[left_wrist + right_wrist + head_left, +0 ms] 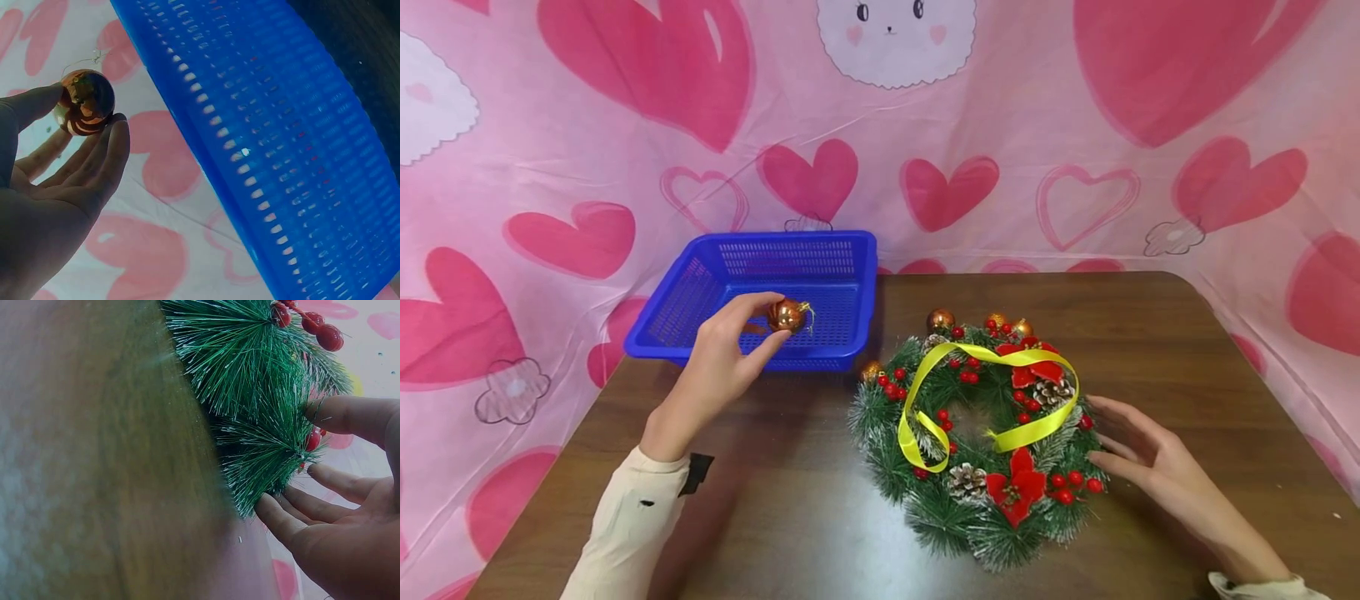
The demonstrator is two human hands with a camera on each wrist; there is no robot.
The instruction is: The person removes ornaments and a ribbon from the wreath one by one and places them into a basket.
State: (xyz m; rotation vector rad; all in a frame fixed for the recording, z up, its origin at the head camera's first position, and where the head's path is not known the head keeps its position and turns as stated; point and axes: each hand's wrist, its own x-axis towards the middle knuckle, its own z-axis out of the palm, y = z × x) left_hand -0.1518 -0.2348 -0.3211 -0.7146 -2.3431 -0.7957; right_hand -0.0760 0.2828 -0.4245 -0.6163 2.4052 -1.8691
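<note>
My left hand pinches a shiny copper Christmas bauble between thumb and fingertips, above the blue basket. A thin gold loop hangs from the bauble's cap. In the left wrist view the same bauble shows beside the basket's slotted wall. On the table lies a green Christmas wreath with red berries, red flowers and pinecones. My right hand rests at its right edge, fingers fairly straight. The right wrist view shows its thumb and fingertips among the needles of the wreath.
A loose yellow ribbon lies curled across the wreath. Around its back and left edge are a copper bauble and several gold ones. The brown wooden table ends at a pink heart-patterned cloth behind.
</note>
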